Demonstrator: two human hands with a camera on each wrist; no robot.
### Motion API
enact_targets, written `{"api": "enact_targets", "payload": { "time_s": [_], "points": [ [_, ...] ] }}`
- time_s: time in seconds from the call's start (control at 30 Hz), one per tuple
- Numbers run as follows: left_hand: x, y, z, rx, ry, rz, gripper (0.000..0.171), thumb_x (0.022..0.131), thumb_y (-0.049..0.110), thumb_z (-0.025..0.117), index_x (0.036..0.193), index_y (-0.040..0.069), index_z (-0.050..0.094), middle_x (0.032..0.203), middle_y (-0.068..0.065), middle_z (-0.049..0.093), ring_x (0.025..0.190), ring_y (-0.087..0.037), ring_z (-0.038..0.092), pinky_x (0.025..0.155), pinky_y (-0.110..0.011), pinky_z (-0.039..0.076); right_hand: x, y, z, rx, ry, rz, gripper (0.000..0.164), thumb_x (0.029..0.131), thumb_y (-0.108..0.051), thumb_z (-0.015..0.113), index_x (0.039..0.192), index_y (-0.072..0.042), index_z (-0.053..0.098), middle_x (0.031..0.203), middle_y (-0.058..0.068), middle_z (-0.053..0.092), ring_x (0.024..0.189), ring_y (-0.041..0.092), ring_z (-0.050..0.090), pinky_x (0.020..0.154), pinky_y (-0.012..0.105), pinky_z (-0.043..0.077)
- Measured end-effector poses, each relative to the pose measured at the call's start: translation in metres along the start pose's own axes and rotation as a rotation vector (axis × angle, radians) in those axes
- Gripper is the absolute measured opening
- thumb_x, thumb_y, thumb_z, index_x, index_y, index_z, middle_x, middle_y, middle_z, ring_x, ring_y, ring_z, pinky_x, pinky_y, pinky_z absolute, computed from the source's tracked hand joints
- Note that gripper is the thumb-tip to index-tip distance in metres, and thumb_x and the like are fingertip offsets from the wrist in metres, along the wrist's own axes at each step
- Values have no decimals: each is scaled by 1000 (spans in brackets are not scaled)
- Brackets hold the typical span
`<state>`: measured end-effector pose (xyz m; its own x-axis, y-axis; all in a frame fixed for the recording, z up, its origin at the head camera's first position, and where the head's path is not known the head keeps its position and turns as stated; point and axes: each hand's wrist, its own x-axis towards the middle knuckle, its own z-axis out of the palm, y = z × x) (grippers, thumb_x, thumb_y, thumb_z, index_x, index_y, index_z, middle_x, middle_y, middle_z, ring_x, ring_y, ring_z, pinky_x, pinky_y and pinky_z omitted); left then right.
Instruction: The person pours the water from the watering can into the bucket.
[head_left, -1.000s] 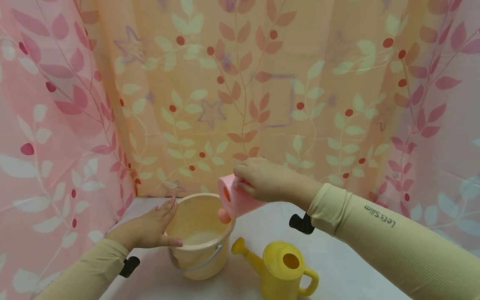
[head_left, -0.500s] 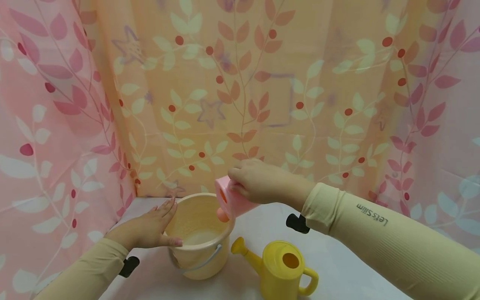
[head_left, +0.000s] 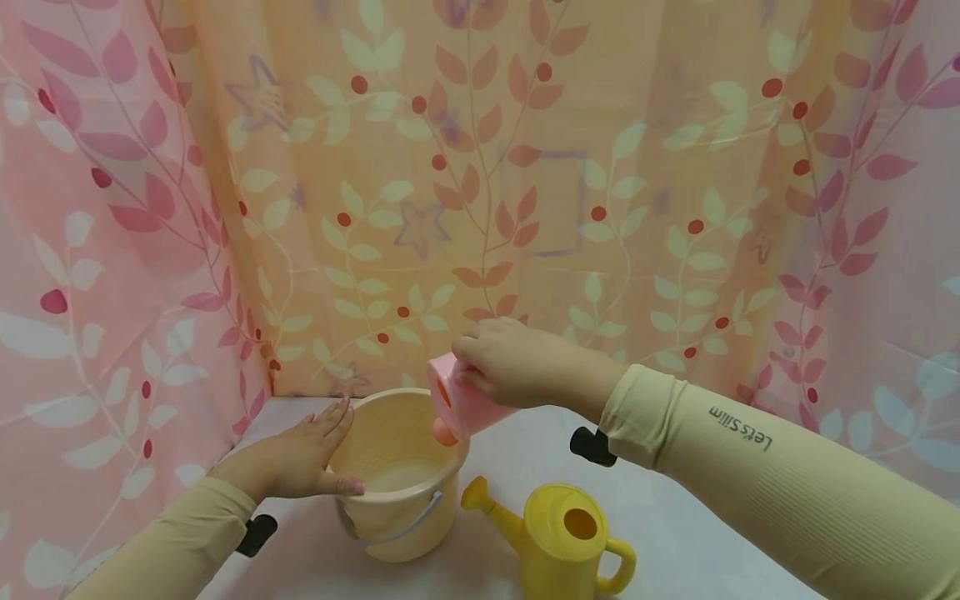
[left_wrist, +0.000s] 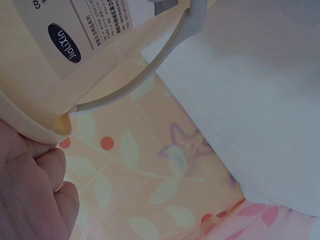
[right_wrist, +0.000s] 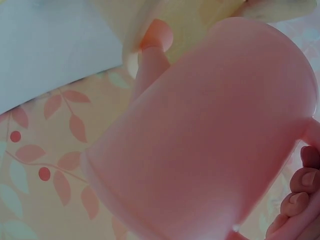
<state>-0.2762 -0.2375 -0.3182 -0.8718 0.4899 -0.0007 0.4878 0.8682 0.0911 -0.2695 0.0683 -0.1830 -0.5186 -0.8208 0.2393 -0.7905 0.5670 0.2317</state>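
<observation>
My right hand (head_left: 506, 362) grips the handle of a pink watering can (right_wrist: 210, 125), tilted over the right rim of a cream bucket (head_left: 408, 525). The can's round spout head (head_left: 445, 431) hangs just inside the bucket's mouth; in the right wrist view my curled fingers (right_wrist: 295, 202) show on the handle. My left hand (head_left: 300, 454) rests against the bucket's left rim, fingers extended along it and thumb on the near edge. Printed text marks the bucket's side in the left wrist view. No stream of water is discernible at the spout.
A yellow watering can (head_left: 562, 533) stands upright right of the bucket, spout toward it. The bucket's pale handle (head_left: 405, 529) hangs down in front. Everything stands on a white table (head_left: 675, 533), enclosed by a leaf-patterned curtain (head_left: 652, 167) behind and at both sides.
My right hand and the pink watering can have shifted slightly left over the bucket. My left hand, the bucket and the yellow can stay in place.
</observation>
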Motion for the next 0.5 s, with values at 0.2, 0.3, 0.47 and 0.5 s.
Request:
{"api": "enact_targets", "payload": {
  "time_s": [0.2, 0.3, 0.47, 0.5],
  "points": [
    [0, 1, -1, 4, 10, 8, 112, 72, 74, 49, 139, -12, 22, 147, -30, 13, 135, -42, 14, 104, -60, 16, 0, -2, -2, -10, -5, 4, 8, 90, -18, 53, 82, -15, 54, 80, -4, 50, 79, 16, 48, 78, 30, 39],
    [0, 0, 0, 11, 16, 12, 113, 72, 75, 48, 139, -12, 23, 146, -30, 14, 135, -42, 14, 104, -60, 16, -1, -2, -1, -14, -4, 5, 8, 90, -18, 53, 83, -14, 54, 80, -4, 50, 78, 16, 48, 77, 30, 39],
    [-1, -1, 1, 9, 19, 11, 113, 72, 75, 48, 139, -12, 22, 147, -29, 13, 135, -42, 14, 104, -60, 16, -1, -2, 0, -17, -12, 19, 9, 90, -19, 53, 83, -15, 53, 79, -4, 50, 78, 15, 48, 75, 29, 40],
    [-1, -1, 1, 8, 18, 10, 113, 71, 75, 48, 139, -12, 22, 147, -29, 13, 135, -42, 14, 104, -60, 16, -1, -2, 0, -19, -15, 22, 9, 90, -20, 53, 82, -15, 53, 79, -4, 50, 78, 15, 48, 75, 29, 40]
  ]
}}
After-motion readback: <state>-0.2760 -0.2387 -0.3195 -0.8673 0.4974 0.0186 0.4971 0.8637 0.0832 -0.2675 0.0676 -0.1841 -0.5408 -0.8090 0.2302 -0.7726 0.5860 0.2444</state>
